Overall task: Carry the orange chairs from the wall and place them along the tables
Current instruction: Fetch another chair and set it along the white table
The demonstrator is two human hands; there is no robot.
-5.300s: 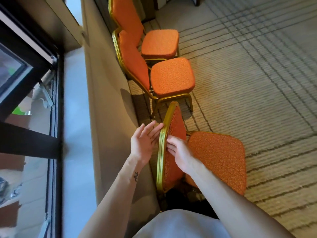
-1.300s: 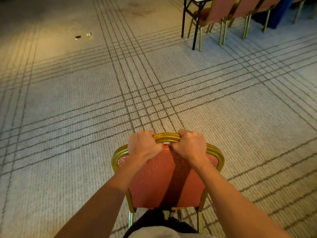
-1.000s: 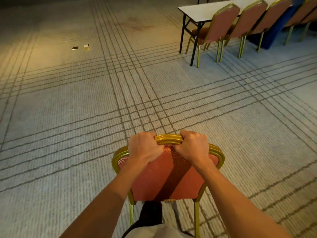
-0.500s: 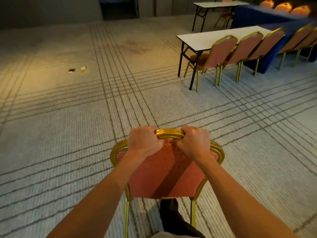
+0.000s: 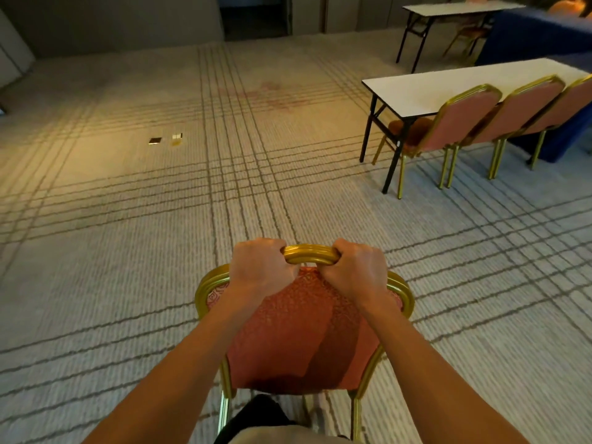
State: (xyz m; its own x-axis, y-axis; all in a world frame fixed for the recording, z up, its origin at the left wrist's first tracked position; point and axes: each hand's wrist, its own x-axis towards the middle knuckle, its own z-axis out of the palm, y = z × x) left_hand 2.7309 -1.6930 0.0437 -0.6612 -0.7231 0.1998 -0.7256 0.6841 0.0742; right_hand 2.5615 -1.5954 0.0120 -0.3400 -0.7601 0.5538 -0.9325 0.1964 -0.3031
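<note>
At lower centre of the frame, the orange chair is seen from behind, on open carpet well apart from the tables. The left hand and right hand each clench the gold top rail, knuckles up, with a short stretch of rail bare between them. Whether the chair's feet clear the carpet cannot be told.

Change noted: some seconds back this chair stood in a row at the wall; it is now out on the floor. Over the last second the white table at upper right, with three placed chairs along its near side, has come into fuller view.

Judgement: pick-up done, carrying under way, placement outstanding.

Further out are a second table, blue draping and two small floor objects at upper left.
</note>
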